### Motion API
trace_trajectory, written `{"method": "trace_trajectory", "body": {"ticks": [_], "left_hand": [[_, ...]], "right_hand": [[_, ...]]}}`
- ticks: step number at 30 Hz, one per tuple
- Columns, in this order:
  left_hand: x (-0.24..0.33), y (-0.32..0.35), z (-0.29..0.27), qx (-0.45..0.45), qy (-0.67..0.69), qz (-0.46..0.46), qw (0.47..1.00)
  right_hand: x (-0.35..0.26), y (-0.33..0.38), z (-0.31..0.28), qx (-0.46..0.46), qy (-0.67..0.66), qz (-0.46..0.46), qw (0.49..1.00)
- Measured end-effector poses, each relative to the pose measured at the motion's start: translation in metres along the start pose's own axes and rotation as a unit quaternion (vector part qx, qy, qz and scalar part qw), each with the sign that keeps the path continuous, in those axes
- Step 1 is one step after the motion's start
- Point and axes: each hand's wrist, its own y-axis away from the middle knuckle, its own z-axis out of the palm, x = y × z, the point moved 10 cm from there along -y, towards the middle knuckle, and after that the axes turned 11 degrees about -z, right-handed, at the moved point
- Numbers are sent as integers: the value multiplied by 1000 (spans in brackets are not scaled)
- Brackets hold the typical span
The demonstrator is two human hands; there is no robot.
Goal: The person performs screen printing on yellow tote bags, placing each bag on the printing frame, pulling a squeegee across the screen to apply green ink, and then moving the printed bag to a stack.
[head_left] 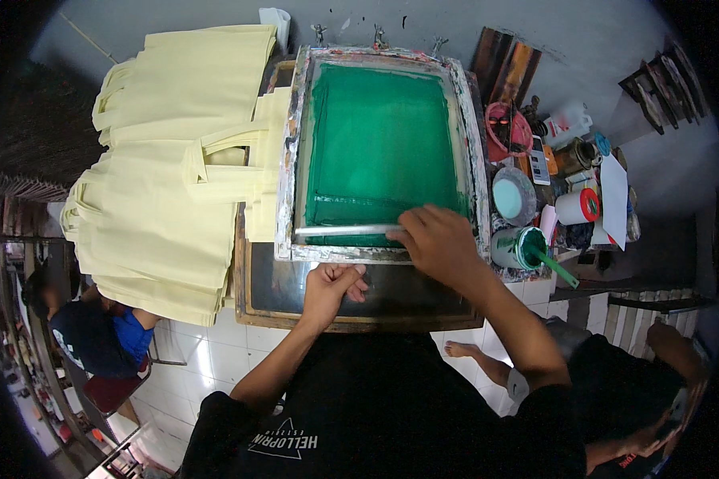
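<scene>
A screen-printing frame (286, 191) with a paint-smeared white border lies on the table, its mesh covered in green ink (383, 136). Near its front edge, a squeegee (339, 231) with a pale, straight bar lies crosswise on the mesh. My right hand (435, 239) grips the squeegee at its right end. A ridge of darker green ink runs just beyond the bar. My left hand (333, 291) is curled closed at the frame's near edge, thumb against the fingers, with nothing visible in it. Whether it touches the frame, I cannot tell.
Pale yellow bags (156, 207) are stacked at left, some reaching the frame. Clamps (379, 36) stand behind it. At right are an open ink tub (513, 249) with a green spatula (555, 267), a bowl (513, 196) and a pink basket (509, 128). People sit at lower left and right.
</scene>
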Motion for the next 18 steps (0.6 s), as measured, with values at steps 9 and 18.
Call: {"method": "trace_trajectory", "body": {"ticks": [9,18], "left_hand": [[-1,-1,-1,-9,-5,-23,1000],[-1,21,25,-179,148,-171,957]], "right_hand": [[167,-122,26,-27,96,37,994],[241,-194,11,-64,22,98,993]]}}
